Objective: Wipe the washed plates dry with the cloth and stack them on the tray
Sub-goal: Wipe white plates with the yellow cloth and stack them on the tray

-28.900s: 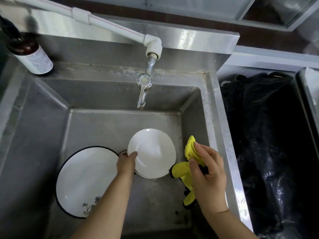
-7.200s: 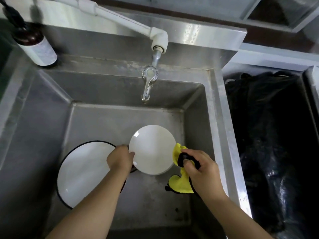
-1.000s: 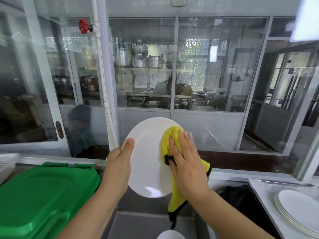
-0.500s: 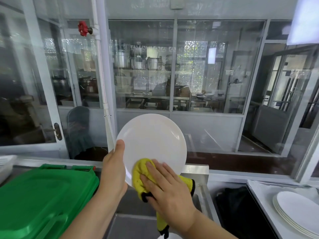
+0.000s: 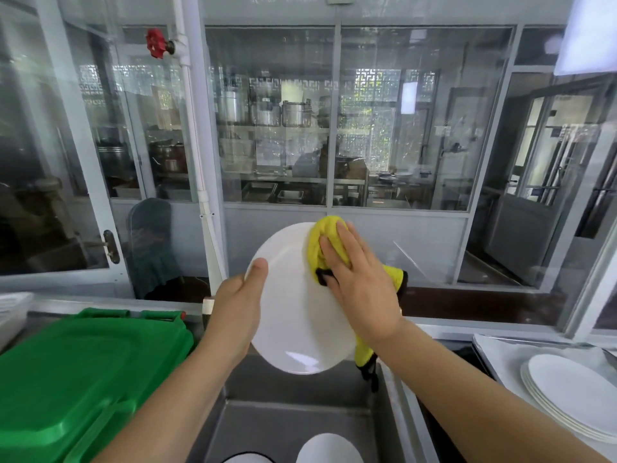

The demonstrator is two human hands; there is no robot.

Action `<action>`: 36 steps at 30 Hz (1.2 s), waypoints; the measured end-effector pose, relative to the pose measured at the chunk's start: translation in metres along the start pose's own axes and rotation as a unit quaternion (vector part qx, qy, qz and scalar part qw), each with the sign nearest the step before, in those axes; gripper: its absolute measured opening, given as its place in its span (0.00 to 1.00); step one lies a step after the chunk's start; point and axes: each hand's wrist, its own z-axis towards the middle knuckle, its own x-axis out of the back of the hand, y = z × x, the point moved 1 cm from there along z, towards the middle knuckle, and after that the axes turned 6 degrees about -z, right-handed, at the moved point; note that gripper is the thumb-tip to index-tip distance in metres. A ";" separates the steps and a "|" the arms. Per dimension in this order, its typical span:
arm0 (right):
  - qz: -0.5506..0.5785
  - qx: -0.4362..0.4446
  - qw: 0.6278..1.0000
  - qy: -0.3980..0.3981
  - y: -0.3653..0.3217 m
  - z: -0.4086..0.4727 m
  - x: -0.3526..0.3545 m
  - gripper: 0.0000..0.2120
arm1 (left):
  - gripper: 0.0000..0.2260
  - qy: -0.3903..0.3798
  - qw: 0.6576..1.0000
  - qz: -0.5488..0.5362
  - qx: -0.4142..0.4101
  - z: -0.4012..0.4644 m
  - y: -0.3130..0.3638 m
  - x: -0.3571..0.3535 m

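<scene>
A glass-walled partition fills the upper half of the frame, with shelves of steel pots (image 5: pixel 295 113) visible beyond it, a white pipe (image 5: pixel 197 135) running down left of centre and a red valve wheel (image 5: pixel 155 43) on it in the upper left. Below, a steel sink (image 5: pixel 290 419) occupies the lower centre.

In the middle of the frame a white plate (image 5: pixel 293 315) is held upright over the sink, face toward the camera and tilted slightly. The left hand (image 5: pixel 238 307) grips its left edge, thumb laid across the front rim and fingers hidden behind. The right hand (image 5: pixel 359 282) presses flat, fingers straight and spread a little, on a yellow cloth (image 5: pixel 325 238) against the upper right part of the plate; the cloth's black-edged tail hangs down behind the plate's right side. The two hands are apart, one on each side of the plate.

At the bottom edge, inside the sink, the tops of two more white plates (image 5: pixel 329 449) show. At the lower right a stack of white plates (image 5: pixel 574 396) lies on a tray (image 5: pixel 494 352). A green plastic lid (image 5: pixel 80 372) covers the lower left, with a white basket (image 5: pixel 11 310) just beyond it at the left edge.
</scene>
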 end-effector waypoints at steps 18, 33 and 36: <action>0.521 -0.505 0.688 -0.026 -0.006 -0.030 -0.005 0.10 | 0.13 0.099 0.981 -0.166 0.019 -0.014 -0.012 -0.007; 0.133 -0.112 0.974 0.144 -0.021 -0.059 0.009 0.16 | 0.27 0.022 0.873 -0.341 0.347 -0.013 -0.025 -0.006; 0.099 -0.041 0.982 0.154 -0.027 -0.067 0.009 0.13 | 0.11 0.074 0.874 -0.342 0.337 -0.010 -0.025 -0.011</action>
